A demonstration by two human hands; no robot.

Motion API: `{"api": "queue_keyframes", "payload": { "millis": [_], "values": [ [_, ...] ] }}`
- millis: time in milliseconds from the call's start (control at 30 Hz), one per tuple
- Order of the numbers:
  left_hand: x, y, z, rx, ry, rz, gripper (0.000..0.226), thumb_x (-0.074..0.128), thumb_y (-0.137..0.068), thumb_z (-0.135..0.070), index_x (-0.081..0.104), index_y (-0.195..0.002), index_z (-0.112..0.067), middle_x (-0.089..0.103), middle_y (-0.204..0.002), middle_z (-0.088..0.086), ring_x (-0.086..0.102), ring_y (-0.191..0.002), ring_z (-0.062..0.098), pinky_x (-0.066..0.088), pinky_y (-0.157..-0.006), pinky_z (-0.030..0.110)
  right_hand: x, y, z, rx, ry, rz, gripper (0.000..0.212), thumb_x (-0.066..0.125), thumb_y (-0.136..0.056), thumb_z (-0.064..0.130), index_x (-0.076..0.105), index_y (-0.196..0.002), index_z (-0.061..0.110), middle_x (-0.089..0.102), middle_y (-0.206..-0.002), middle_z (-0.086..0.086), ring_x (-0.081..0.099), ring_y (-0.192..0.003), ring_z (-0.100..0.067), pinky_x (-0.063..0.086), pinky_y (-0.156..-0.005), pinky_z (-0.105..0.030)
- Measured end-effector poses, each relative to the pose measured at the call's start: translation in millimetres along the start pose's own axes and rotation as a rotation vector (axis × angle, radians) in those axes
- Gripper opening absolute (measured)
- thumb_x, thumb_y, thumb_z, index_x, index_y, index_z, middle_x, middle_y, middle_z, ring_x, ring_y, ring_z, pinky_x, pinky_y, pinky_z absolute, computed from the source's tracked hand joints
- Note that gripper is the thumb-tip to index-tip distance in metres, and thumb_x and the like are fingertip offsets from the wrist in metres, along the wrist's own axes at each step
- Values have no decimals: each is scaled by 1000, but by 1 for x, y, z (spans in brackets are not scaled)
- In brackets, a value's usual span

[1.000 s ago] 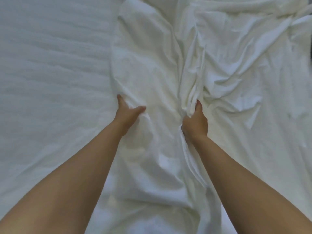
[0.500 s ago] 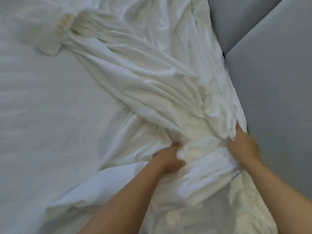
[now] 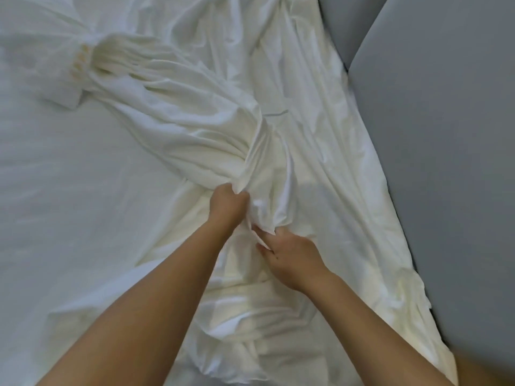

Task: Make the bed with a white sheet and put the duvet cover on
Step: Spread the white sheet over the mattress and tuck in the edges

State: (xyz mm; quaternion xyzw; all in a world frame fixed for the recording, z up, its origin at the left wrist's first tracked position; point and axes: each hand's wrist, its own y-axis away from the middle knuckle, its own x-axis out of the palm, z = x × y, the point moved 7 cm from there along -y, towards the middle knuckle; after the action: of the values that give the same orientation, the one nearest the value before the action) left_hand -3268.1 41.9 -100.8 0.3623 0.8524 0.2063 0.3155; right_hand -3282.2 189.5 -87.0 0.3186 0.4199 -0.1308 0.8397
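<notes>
On bed (image 3: 69,218), duvet cover (image 3: 195,129) bunched, running upper-left

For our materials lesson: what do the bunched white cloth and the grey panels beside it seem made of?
White cloth: thin woven fabric, perhaps cotton, matt with faint sheen; it gathers in fine folds. Grey panels: smooth, matt, one seam between them; upholstery or painted board, cannot tell.

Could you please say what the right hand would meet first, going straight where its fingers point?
The right hand pinches the bunched white fabric; straight on lies more of it, then probably the left hand.
</notes>
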Motion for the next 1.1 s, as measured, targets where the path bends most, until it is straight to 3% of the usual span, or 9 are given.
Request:
{"api": "queue_keyframes", "payload": {
  "millis": [67, 133, 233, 333, 433, 600, 667, 800, 1100],
  "values": [
    [-23, 8, 31, -86, 40, -121, 12, 50, -86, -12, 60, -88, -5, 65, -92, 20, 63, -87, 38, 54, -80, 50, 13, 1, -1, 47, 28, 63, 45, 30, -100, 36, 28, -145, 39, 50, -121, -9, 54, -106, -30, 41, -82, -35],
    [-33, 26, 57, -135, 42, -128, 14, 49, -90, -15, 58, -81, -9, 65, -87, 17, 64, -85, 36, 54, -80, 49, 24, 4, 7, 72, 47, 58, 43, 32, -99, 31, 35, -142, 34, 50, -123, -11, 54, -107, -32, 42, -83, -35],
    [-38, 51, 75, -6, -121, -39, 23, 45, -93, -20, 56, -76, -9, 62, -76, 7, 60, -79, 30, 47, -70, 37, 36, 10, 25, 125, 114, -15, 40, 35, -97, 26, 41, -137, 23, 46, -122, -12, 47, -109, -30, 38, -85, -34],
    [-58, 73, 88, 65, -283, 34, 22, 45, -94, -19, 62, -106, -15, 64, -91, -3, 56, -87, 16, 39, -72, 27, 34, 16, 43, 167, 142, -135, 37, 40, -92, 20, 47, -128, 17, 40, -122, -12, 41, -108, -30, 34, -89, -34],
    [-97, 104, 111, 53, -341, 27, 32, 46, -94, -21, 56, -124, -14, 59, -90, -6, 53, -84, 12, 37, -72, 23, 32, 27, 67, 188, 153, -154, 39, 43, -87, 16, 48, -125, 13, 38, -130, -14, 38, -113, -32, 27, -99, -37],
    [-188, 174, 155, 34, -315, -16, 31, 48, -96, -25, 57, -123, -13, 59, -100, -2, 53, -91, 15, 41, -79, 26, 50, 65, 167, 23, 235, -65, 41, 41, -92, 22, 45, -132, 13, 46, -130, -7, 40, -122, -27, 9, -111, -51],
    [-228, 207, 179, 31, -292, -30, 31, 49, -96, -26, 57, -123, -14, 61, -108, 2, 52, -94, 15, 39, -79, 26, 62, 82, 214, -48, 198, -32, 41, 42, -91, 19, 46, -131, 11, 51, -125, -8, 44, -117, -28, 18, -108, -45],
    [-322, 295, 249, 1, -194, -100, 31, 49, -96, -28, 57, -122, -15, 57, -104, -1, 54, -96, 16, 40, -79, 27, 110, 139, 327, -229, 89, 109, 41, 44, -94, 21, 47, -134, 11, 56, -125, -8, 51, -113, -25, 39, -96, -36],
    [-524, 525, 442, -204, -35, -429, 26, 54, -94, -23, 61, -117, -15, 59, -98, -5, 53, -91, 11, 36, -75, 19, 267, 285, 569, -613, 180, 335, 39, 44, -96, 24, 49, -133, 13, 53, -126, -6, 48, -117, -21, 36, -93, -27]
  ]
}}
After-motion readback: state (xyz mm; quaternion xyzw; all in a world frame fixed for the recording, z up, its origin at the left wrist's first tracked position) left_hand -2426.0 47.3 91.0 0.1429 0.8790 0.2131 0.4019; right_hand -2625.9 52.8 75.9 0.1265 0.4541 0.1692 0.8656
